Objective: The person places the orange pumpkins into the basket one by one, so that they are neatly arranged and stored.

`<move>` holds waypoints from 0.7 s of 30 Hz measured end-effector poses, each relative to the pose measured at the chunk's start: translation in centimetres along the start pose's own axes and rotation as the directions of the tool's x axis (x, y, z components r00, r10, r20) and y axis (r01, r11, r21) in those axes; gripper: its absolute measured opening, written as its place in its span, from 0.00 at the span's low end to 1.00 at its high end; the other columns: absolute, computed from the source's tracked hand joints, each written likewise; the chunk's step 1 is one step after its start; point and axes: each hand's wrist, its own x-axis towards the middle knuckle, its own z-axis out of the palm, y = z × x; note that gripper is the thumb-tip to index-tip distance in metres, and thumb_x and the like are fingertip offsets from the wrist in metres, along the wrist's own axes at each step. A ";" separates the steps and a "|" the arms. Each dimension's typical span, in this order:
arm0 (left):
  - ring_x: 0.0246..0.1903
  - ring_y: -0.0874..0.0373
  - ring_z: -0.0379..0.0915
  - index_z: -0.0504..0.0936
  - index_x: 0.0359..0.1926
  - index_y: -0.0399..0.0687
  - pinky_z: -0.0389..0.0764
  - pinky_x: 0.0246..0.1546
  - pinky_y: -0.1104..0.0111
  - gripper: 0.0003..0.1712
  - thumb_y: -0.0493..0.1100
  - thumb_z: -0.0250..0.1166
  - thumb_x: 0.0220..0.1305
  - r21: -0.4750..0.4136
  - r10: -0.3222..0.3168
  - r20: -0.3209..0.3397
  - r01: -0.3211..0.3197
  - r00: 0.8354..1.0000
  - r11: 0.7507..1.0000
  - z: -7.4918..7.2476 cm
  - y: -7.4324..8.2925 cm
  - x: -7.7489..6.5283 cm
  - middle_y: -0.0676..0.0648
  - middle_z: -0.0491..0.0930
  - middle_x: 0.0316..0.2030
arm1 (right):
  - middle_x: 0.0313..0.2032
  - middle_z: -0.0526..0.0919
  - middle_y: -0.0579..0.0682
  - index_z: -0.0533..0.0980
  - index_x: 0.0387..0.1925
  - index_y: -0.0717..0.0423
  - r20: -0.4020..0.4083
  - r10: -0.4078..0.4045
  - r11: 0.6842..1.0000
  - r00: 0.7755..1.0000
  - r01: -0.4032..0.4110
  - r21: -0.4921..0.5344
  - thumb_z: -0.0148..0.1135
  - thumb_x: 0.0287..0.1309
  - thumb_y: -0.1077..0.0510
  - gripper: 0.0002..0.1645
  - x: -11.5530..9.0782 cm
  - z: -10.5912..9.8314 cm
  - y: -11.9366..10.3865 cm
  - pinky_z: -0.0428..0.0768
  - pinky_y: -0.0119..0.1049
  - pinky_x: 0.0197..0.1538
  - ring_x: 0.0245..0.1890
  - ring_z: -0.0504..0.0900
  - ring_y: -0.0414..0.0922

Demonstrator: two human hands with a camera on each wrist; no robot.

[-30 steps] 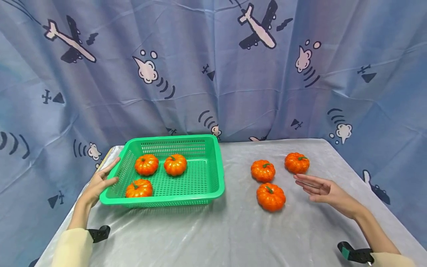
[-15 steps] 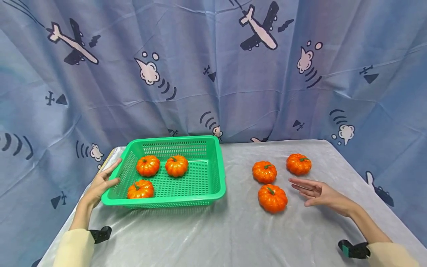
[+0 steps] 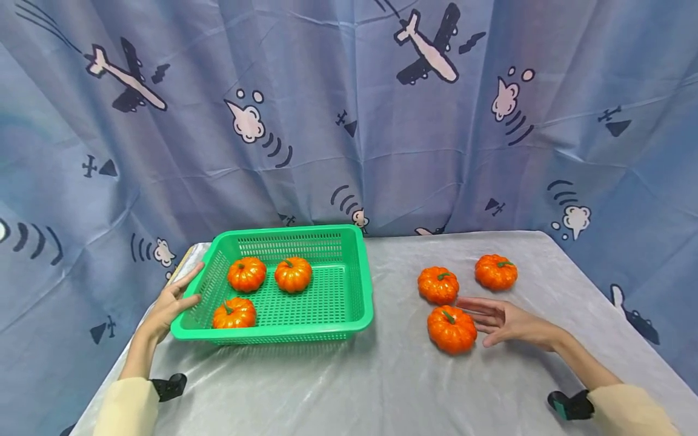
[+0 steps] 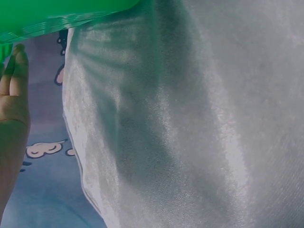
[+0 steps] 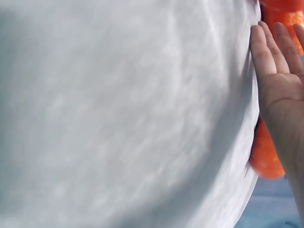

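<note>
My left hand rests against the left side of a green plastic basket, its fingers extended along the outer wall and the thumb by the rim. Inside the basket lie three small orange pumpkins, one at the back left. My right hand reaches in from the right with fingers extended, just beside the front pumpkin on the table. Its fingertips lie behind that pumpkin, close to a second pumpkin; contact cannot be told. Nothing is held in the right palm.
Farther back right sits another pumpkin. A silvery-grey cloth covers the table. Behind it hangs a blue curtain printed with aeroplanes and clouds. Each wrist carries a black strap device, such as the left one.
My right hand has moved left, from near the back right pumpkin to beside the front one. The left hand stays at the basket, and the view has shifted slightly.
</note>
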 end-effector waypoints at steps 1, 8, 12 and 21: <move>0.51 0.71 0.71 0.50 0.74 0.50 0.78 0.38 0.77 0.40 0.33 0.56 0.66 0.003 0.004 -0.002 -0.004 1.000 1.000 0.0 0.0 0.0 0.42 0.44 0.74 | 0.71 0.60 0.44 0.45 0.72 0.68 -0.009 0.013 0.999 1.000 -0.013 -0.030 0.55 0.59 0.76 0.45 0.3 0.1 -0.2 0.66 0.28 0.62 0.64 0.64 0.30; 0.71 0.37 0.33 0.49 0.74 0.45 0.63 0.47 0.87 0.40 0.32 0.56 0.65 0.032 0.008 -0.008 -0.008 1.000 0.999 -0.2 0.2 0.2 0.43 0.41 0.74 | 0.71 0.47 0.69 0.50 0.73 0.64 -0.057 0.057 0.979 0.997 -0.067 -0.190 0.68 0.52 0.67 0.52 2.3 1.0 -1.1 0.68 0.25 0.59 0.63 0.63 0.26; 0.71 0.37 0.31 0.49 0.74 0.44 0.62 0.59 0.77 0.40 0.32 0.56 0.65 0.041 -0.002 -0.008 0.002 1.000 0.999 -0.1 0.2 0.3 0.42 0.41 0.74 | 0.71 0.48 0.69 0.51 0.73 0.61 -0.037 0.035 0.974 0.999 -0.042 -0.225 0.72 0.48 0.65 0.55 3.1 1.6 -0.9 0.66 0.25 0.60 0.63 0.63 0.28; 0.71 0.37 0.33 0.50 0.74 0.44 0.57 0.67 0.59 0.40 0.32 0.57 0.64 0.042 0.004 -0.019 -0.003 1.000 0.999 0.0 0.0 0.3 0.42 0.42 0.74 | 0.70 0.55 0.66 0.52 0.73 0.56 -0.039 -0.047 0.920 0.998 0.029 -0.390 0.79 0.38 0.62 0.63 4.4 3.7 -0.1 0.61 0.22 0.61 0.63 0.62 0.29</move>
